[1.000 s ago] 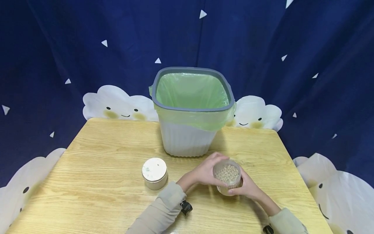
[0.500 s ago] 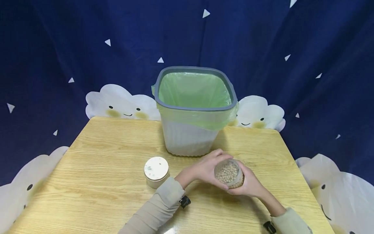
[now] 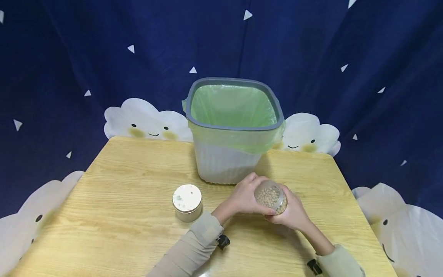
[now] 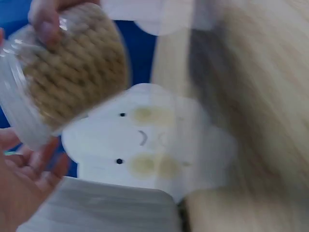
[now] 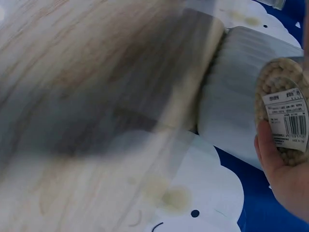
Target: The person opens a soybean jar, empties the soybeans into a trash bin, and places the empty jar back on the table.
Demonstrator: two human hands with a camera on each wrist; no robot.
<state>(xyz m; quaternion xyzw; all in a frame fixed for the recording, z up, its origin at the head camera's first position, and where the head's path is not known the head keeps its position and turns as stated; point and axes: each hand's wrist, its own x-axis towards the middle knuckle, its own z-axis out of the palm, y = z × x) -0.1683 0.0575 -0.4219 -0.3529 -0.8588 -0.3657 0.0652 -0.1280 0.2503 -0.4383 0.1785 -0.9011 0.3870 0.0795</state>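
Note:
Both hands hold a clear plastic jar of small round beige beans, raised over the right part of the table. The left hand curves round the jar's rim end from the left. Opposite it, the right hand grips the lower body. In the left wrist view the jar lies tilted, its wide clear rim toward the left hand. A white barcode label shows on its base in the right wrist view, where the right hand supports it. A round silver tin stands left of the hands.
A white bin with a grey rim and green liner bag stands at the table's far side, close beyond the hands. The wooden table ends before a dark blue curtain with clouds.
The jar has gone from nearly upright to tilted, its side showing more. Both hands have turned with it and moved slightly up in the head view. The tin stays put.

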